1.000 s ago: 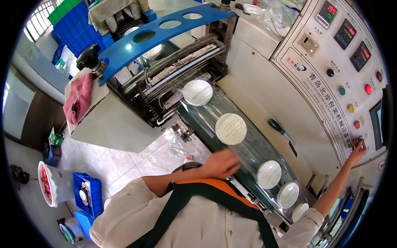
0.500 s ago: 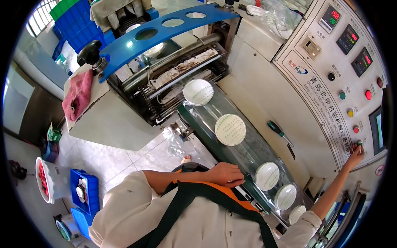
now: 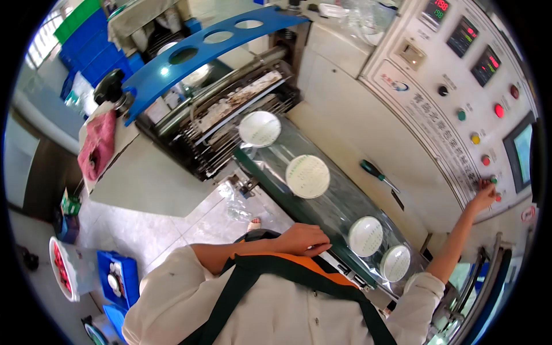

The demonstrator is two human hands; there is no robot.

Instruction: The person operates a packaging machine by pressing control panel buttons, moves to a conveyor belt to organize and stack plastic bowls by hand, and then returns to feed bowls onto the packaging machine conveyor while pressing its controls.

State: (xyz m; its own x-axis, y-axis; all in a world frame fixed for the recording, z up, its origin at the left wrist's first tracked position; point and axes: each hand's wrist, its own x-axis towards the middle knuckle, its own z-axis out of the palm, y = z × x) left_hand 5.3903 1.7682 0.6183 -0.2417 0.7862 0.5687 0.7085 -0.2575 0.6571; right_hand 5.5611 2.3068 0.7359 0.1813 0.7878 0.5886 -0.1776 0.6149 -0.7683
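My right hand (image 3: 483, 195) reaches to the control panel (image 3: 414, 95), fingertips pinched at a green button (image 3: 493, 180) on its lower edge. My left hand (image 3: 307, 238) rests with loosely curled fingers beside the near edge of the conveyor (image 3: 336, 215), and nothing shows in it. Along the belt, under clear film, lie round white packs with green print: one by the rollers (image 3: 260, 129), one further down (image 3: 308, 176), and two more (image 3: 365, 236) near my right sleeve (image 3: 422, 293). The edge of another is mostly behind that sleeve.
A green-handled screwdriver (image 3: 376, 173) lies on the machine ledge. Rollers (image 3: 236, 106) and a blue plate with holes (image 3: 201, 43) stand at the belt's far end. A pink cloth (image 3: 98, 146) hangs left. Blue crates (image 3: 100, 49) and a white bucket (image 3: 77, 270) stand around.
The view has shifted, so the machine appears further left and the panel higher. My right hand has slid slightly left at the green button, baring a red one below. The packs keep their places.
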